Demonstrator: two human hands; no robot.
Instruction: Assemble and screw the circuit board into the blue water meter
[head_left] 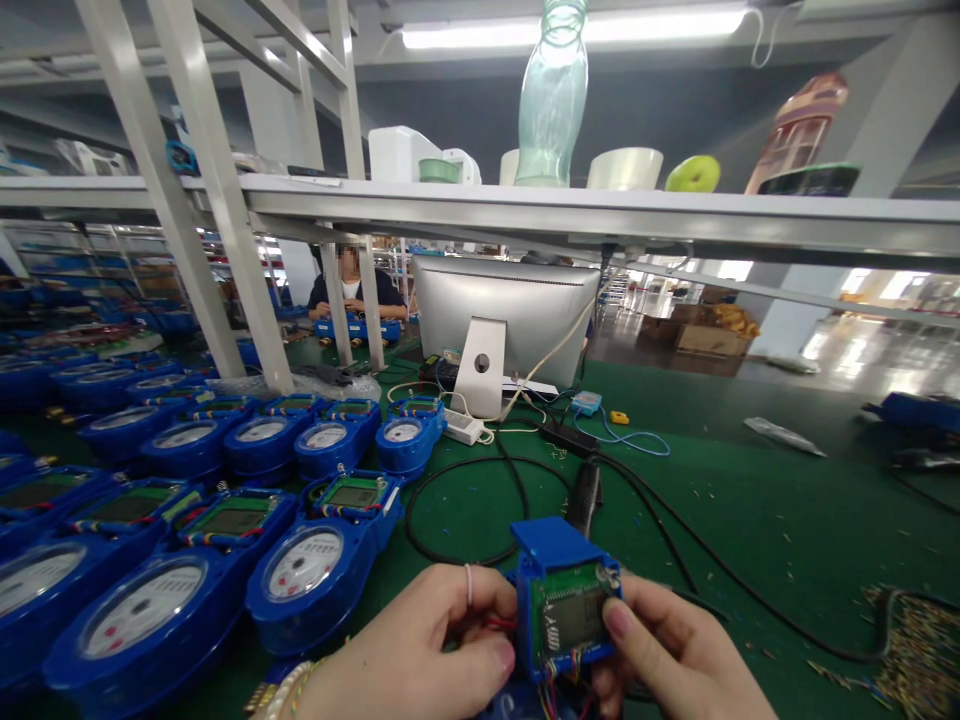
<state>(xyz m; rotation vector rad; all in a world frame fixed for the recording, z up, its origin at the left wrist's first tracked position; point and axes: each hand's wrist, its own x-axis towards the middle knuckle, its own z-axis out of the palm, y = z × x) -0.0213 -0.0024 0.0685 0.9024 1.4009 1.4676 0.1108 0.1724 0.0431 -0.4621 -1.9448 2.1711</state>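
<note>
Low in the middle, a blue water meter's electronics box [529, 630] has its flap lid [562, 541] raised. Inside sits a green circuit board with a grey LCD screen [574, 617], and thin coloured wires [553, 690] hang from its lower edge. My right hand [675, 640] grips the box from the right, thumb pressed on the screen's edge. On the left side, my left hand [442, 640] is closed in a pinch beside the box, with red wires [501, 623] at its fingertips. The lower part of the meter is mostly hidden.
Several blue water meters [300, 570] stand in rows at left. Behind are a monitor [510, 310], a black cable [420, 540] and a black-handled tool [586, 490]. Wire clippings [922, 650] lie at right. A shelf [570, 215] crosses overhead; a person [360, 290] sits beyond.
</note>
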